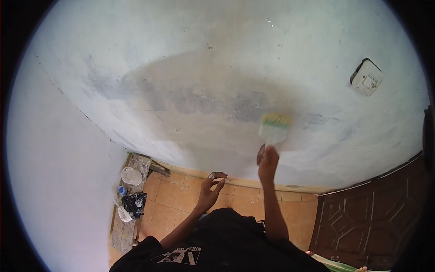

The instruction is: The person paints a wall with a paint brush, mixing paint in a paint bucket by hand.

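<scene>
My right hand (268, 164) is closed round the handle of a wide paintbrush (274, 129). Its yellowish bristles point up and lie at or very near the wall (217, 140); the brush is slightly blurred. Grey, worn patches run across the wall beside and to the left of the bristles. My left hand (210, 191) hangs lower and to the left, in front of the wall's base, with thumb and fingers apart and nothing held. Whitish marks show on its fingers.
At the left, a paint-spattered wooden bench (122, 233) carries a clear tub (131, 176), a small blue cup (122, 190) and a black plastic bag (134, 205). A light switch (367, 78) sits on the wall at right. A brown panelled door (367, 217) stands at lower right above orange floor tiles (165, 213).
</scene>
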Tool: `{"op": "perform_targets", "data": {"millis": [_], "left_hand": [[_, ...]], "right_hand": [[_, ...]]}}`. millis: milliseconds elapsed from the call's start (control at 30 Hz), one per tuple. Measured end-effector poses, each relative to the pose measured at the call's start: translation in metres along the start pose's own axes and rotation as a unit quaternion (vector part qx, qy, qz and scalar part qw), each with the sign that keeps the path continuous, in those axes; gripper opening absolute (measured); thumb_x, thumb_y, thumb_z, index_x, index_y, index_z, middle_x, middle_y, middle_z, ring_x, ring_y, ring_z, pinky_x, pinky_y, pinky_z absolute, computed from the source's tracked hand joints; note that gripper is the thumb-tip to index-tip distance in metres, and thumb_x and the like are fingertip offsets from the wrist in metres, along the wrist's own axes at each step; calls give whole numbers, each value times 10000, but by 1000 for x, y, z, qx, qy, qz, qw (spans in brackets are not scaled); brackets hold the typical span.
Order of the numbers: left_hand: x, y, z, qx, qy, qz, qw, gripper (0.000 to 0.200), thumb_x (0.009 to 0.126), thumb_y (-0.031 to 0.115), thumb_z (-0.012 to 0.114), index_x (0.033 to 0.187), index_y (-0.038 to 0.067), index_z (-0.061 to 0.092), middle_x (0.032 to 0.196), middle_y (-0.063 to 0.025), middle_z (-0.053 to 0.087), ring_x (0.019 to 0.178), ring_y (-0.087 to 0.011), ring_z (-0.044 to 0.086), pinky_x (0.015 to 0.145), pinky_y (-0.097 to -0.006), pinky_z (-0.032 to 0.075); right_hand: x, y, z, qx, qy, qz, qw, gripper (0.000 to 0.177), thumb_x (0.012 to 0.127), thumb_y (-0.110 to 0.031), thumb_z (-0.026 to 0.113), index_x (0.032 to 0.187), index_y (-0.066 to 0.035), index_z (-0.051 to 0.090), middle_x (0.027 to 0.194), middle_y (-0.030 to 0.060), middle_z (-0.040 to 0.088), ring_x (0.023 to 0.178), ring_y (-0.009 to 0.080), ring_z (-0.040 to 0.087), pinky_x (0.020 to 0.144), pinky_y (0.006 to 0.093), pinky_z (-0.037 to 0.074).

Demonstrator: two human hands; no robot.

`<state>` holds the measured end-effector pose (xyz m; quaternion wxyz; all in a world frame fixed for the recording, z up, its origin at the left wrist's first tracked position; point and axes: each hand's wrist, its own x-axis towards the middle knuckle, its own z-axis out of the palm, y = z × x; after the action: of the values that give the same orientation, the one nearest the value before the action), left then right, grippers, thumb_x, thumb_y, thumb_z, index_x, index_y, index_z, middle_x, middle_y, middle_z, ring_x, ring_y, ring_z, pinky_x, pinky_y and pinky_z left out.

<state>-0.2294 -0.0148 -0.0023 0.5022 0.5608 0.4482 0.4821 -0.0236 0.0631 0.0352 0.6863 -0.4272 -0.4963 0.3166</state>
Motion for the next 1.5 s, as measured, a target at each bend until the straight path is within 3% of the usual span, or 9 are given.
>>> {"op": "perform_targets", "data": {"millis": [200,300,433,600,800,933,1133,1300,1500], "left_hand": [[-3,3,6,16,-3,-3,1000,147,972,131,586,1087,50,629,1139,-73,649,1084,-190,611,903,-360,505],[-8,2,9,7,4,-2,1000,146,971,126,587,1087,47,629,1136,-76,649,1085,-192,612,903,-357,506],[-12,-4,8,-9,23,0,1000,143,970,116,587,1083,40,628,1127,-78,651,1086,-192,612,904,-347,504],[-16,1,-4,2,23,2,1000,190,980,162,576,1103,21,609,1134,-97,645,1087,-202,605,920,-352,494],[-14,-8,-36,15,39,-2,999,237,992,207,565,1121,13,607,1141,-117,641,1087,-199,595,932,-355,484],[1,1,-67,-4,29,3,1000,229,992,207,569,1106,15,616,1146,-114,635,1096,-195,585,923,-358,485],[23,-1,-109,0,4,13,1000,155,978,133,576,1092,38,619,1126,-69,646,1064,-177,607,902,-339,503],[38,-5,-134,-15,-22,29,999,145,980,131,575,1083,40,620,1122,-65,645,1064,-175,606,897,-340,505],[53,-10,-162,-23,-32,32,999,145,979,135,578,1080,39,618,1120,-66,646,1061,-173,607,895,-341,505]], "right_hand": [[28,9,-6,-40,5,41,998,442,1057,-388,393,711,-114,394,552,-43,343,431,45,301,401,215,256],[-28,80,-18,-141,-24,80,986,335,999,-160,448,686,-44,421,571,62,361,528,186,369,522,356,321],[-60,42,1,-5,23,260,965,419,1048,-258,406,670,-77,422,556,-16,364,501,83,308,469,259,262],[11,-15,25,55,-18,73,996,454,1046,-445,393,724,-125,412,546,-69,315,431,31,282,394,221,212],[18,62,33,-117,-23,-53,992,471,1054,-422,381,682,-132,380,526,-68,314,422,37,293,392,225,231],[-57,92,44,-77,1,135,988,465,1057,-387,391,665,-138,383,500,-61,330,408,41,318,383,220,254],[20,-27,94,-16,11,30,999,490,1053,-444,371,669,-139,347,541,-55,287,423,45,237,389,226,196],[24,0,108,-26,20,11,999,523,1030,-514,372,663,-142,345,541,-52,303,420,45,264,386,231,213],[-39,20,132,10,70,179,981,526,1025,-512,394,652,-145,337,532,-59,258,410,42,249,370,227,192]]}}
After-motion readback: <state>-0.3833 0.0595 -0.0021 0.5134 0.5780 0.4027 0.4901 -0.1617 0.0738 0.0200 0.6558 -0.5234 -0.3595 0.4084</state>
